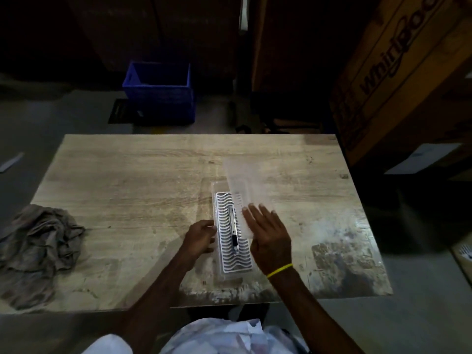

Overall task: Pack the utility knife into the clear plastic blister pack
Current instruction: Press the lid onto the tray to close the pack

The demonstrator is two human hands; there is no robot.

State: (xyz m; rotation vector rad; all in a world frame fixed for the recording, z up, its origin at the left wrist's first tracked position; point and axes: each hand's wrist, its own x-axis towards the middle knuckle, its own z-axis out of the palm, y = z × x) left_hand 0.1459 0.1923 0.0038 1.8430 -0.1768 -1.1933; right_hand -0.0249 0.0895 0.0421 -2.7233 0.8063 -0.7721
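I note utility knife (234,232) seated in blister pack (233,273); L hand (201,236) braces edge, R hand (268,233) flat, fingers spread on flimsy, slippery lid (236,175); press at rim.

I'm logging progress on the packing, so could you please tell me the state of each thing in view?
utility knife: lying in the pack on the white wavy insert, blade not visibly out.
blister pack: open, flat on the table.
clear lid: partly raised, not closed.
left hand: resting against the pack's left edge.
right hand: open, flat on the lid.
blue crate: upright on the floor.
cloth: crumpled.
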